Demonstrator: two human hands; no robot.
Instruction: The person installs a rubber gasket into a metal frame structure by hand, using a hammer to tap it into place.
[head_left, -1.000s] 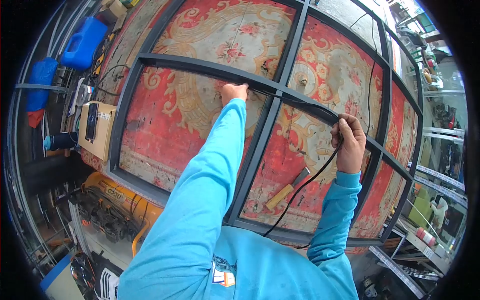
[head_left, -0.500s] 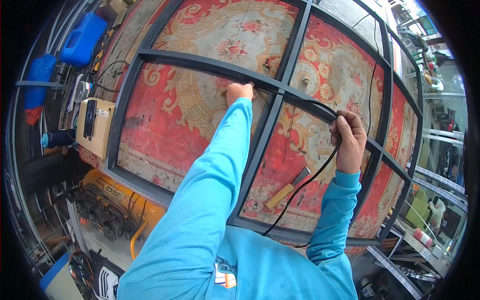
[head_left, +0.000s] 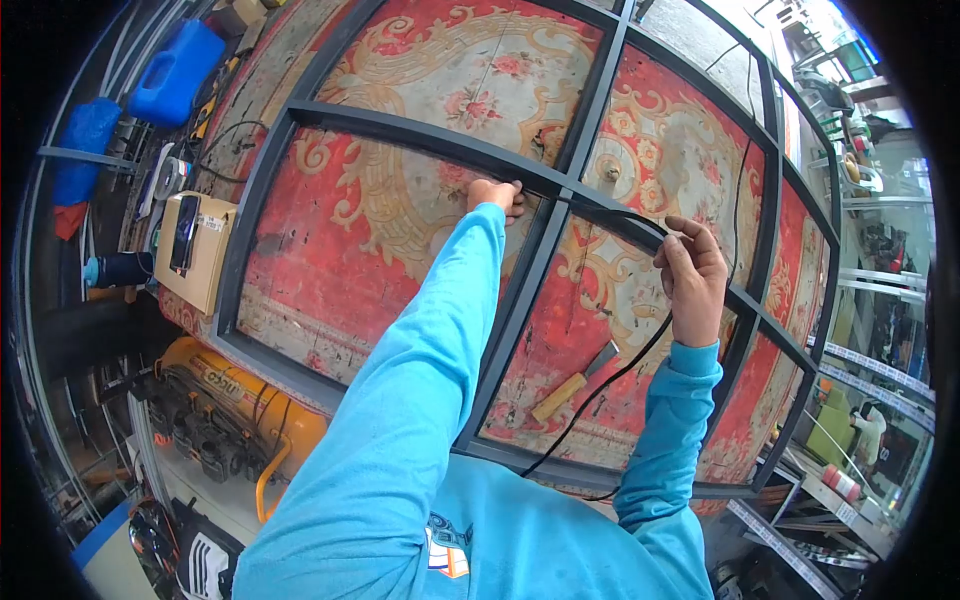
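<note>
A dark grey metal frame of crossed bars lies over a worn red and cream patterned surface. My left hand is closed at the underside of the middle bar, just left of a crossing; what its fingers grip is hidden. From that crossing a black cable arcs to my right hand, pinched between thumb and fingers, then runs down toward my body. Below the cable, inside one opening of the frame, rests a wooden-handled tool with a flat metal blade.
At the left are a blue jug, a cardboard box with a phone on it, and a yellow tank machine. Glass panes and metal profiles line the right. A distant person stands there.
My left hand has moved slightly right and down along the bar, with its fingers turned more toward the crossing. The right hand keeps its pinch on the cable, its fingers a little raised.
</note>
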